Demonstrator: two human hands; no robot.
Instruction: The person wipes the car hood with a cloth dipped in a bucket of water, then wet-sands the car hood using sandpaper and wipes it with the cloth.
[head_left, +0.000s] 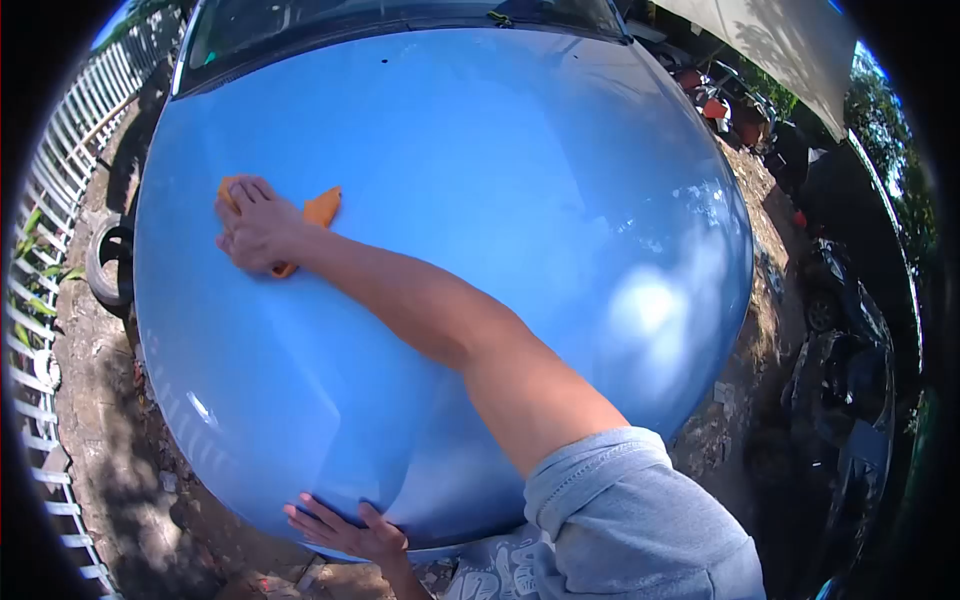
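Observation:
A blue car hood (450,200) fills most of the view. My right arm reaches across it to the upper left, and my right hand (262,225) presses an orange cloth (322,207) against the paint. Parts of the cloth stick out on both sides of the hand, while the rest is hidden under the palm. Near the hood's front edge, my left hand (350,530) lies palm down with its fingers spread, holding nothing.
The windshield (400,20) borders the hood at the far side. A white fence (50,200) runs along the left, with a tire (108,262) on the ground beside the car. Dark car parts (840,390) and assorted clutter (725,108) lie to the right.

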